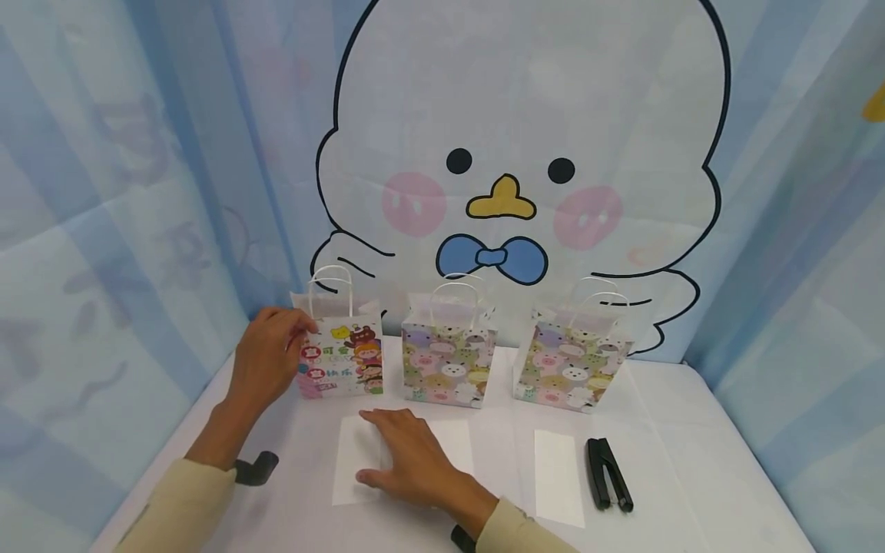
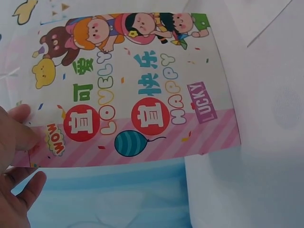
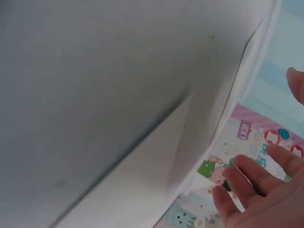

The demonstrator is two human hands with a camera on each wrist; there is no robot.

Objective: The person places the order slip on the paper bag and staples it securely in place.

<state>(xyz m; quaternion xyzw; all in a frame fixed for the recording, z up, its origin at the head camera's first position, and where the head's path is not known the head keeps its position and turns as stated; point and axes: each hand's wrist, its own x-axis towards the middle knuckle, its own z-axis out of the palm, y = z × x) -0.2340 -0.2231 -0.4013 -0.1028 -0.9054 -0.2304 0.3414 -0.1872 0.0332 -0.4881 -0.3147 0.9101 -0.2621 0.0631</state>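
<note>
My left hand pinches the upper left edge of a paper gift bag printed with cartoon children and coloured lettering. The bag stands upright at the left of the table, its white handles raised. In the left wrist view, the thumb lies on the printed face of the bag near its top corner. My right hand hovers with spread fingers over white paper in front of the bags, holding nothing. Part of the paper is hidden beneath it. The right wrist view shows the right hand with its fingers apart.
Two animal-print gift bags, one in the middle and one at right, stand in the same row. A white paper strip lies at right beside a black stapler. A cartoon-printed curtain hangs behind the table.
</note>
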